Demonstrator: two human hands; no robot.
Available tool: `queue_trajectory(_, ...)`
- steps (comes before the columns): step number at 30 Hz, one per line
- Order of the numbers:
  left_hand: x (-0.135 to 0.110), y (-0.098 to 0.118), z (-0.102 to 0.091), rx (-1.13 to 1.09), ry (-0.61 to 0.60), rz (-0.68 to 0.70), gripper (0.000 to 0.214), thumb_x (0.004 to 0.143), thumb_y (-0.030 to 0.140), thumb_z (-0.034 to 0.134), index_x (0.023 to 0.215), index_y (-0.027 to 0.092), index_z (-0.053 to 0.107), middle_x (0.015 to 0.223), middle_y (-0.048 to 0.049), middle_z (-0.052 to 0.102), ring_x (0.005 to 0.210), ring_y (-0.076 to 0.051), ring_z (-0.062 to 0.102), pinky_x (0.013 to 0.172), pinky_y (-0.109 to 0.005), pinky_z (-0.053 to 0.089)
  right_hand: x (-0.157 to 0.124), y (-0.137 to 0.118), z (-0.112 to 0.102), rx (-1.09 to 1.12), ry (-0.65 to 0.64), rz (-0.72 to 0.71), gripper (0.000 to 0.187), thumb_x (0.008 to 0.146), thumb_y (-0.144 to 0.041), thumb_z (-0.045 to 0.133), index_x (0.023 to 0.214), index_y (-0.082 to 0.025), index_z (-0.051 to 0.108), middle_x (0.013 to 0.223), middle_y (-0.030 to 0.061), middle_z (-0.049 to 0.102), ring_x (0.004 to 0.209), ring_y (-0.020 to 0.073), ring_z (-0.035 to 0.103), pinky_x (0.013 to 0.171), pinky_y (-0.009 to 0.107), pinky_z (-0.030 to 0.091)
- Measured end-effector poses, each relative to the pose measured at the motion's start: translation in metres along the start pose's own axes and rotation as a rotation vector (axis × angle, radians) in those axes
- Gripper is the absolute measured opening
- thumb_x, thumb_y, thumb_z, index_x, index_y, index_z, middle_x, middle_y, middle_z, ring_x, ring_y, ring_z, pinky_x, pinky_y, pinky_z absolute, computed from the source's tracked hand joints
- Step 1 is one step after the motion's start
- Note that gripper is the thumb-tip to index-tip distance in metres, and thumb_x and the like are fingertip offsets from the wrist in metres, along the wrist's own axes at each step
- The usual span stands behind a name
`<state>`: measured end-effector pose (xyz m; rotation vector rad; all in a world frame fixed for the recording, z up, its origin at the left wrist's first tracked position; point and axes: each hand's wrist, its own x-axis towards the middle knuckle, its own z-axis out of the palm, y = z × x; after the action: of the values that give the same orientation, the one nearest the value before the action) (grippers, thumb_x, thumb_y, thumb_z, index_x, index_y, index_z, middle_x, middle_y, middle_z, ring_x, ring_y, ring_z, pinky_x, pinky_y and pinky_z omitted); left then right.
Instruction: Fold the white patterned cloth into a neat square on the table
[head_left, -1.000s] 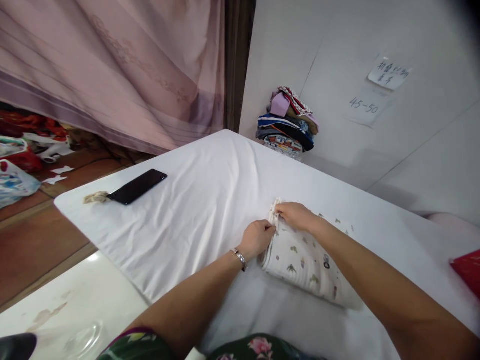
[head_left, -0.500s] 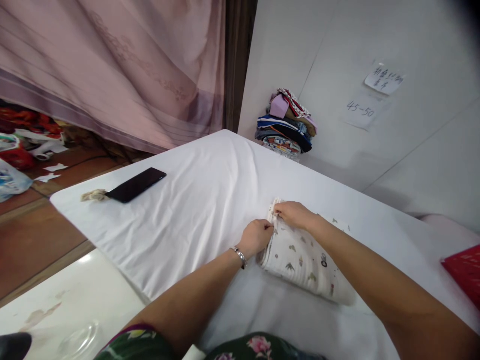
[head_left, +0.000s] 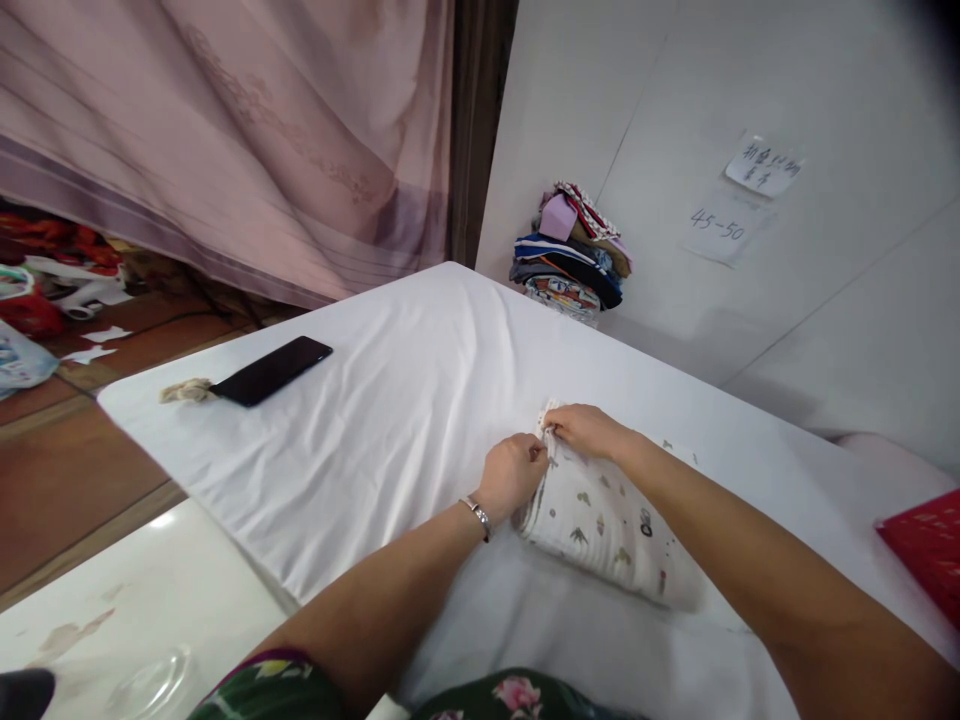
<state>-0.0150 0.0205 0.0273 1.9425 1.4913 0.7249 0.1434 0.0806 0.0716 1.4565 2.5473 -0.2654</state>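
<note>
A folded white cloth with small printed figures (head_left: pixel 607 530) lies on the white-covered table (head_left: pixel 390 400) in front of me. My left hand (head_left: pixel 514 475) is closed and pinches the cloth's near-left edge. My right hand (head_left: pixel 589 430) rests on the cloth's far-left corner with its fingers curled onto the folded layers. The two hands almost touch at that edge. A bracelet sits on my left wrist.
A black phone (head_left: pixel 271 370) lies near the table's left corner beside a small beige scrap (head_left: pixel 184 391). A stack of folded clothes (head_left: pixel 574 255) stands at the wall. A red item (head_left: pixel 926 545) shows at right. Pink curtain (head_left: pixel 225 140) hangs behind.
Both hands have stayed on the cloth's left edge; my left hand has edged slightly closer to the right one. The view has shifted a little.
</note>
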Motion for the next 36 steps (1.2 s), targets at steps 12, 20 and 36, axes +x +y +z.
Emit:
queue_trajectory(12,0.0000,-0.0026,0.0011,0.077,0.005,0.150,0.023,0.080,0.022,0.042,0.083,0.019,0.064,0.081,-0.0024,0.064,0.071,-0.013,0.056,0.065,-0.023,0.038,0.0060,0.0024,-0.0002,-0.030,-0.073,-0.010,0.027,0.078,-0.020,0.044,0.098,-0.027,0.062,0.099,0.0017,0.065,0.087,0.0174,0.056,0.063,0.023,0.031)
queue_trajectory(20,-0.0013,-0.0002,-0.0011,0.019,-0.004,0.172,0.022,0.080,0.020,0.042,0.084,0.020,0.064,0.081,-0.0021,0.063,0.072,-0.013,0.055,0.068,-0.022,0.039,0.0005,0.0005,-0.0037,-0.048,-0.048,-0.033,0.022,0.080,-0.021,0.044,0.093,-0.026,0.061,0.094,0.0012,0.066,0.081,0.0166,0.056,0.058,0.024,0.027)
queue_trajectory(36,-0.0041,0.0013,0.0009,0.030,-0.085,-0.015,0.023,0.077,0.036,0.049,0.070,0.018,0.061,0.069,-0.0017,0.062,0.065,-0.014,0.054,0.056,-0.023,0.032,-0.0003,-0.0001,-0.0064,-0.049,0.020,0.011,0.014,0.080,-0.019,0.043,0.085,-0.023,0.055,0.087,0.0010,0.063,0.076,0.0146,0.053,0.057,0.023,0.025)
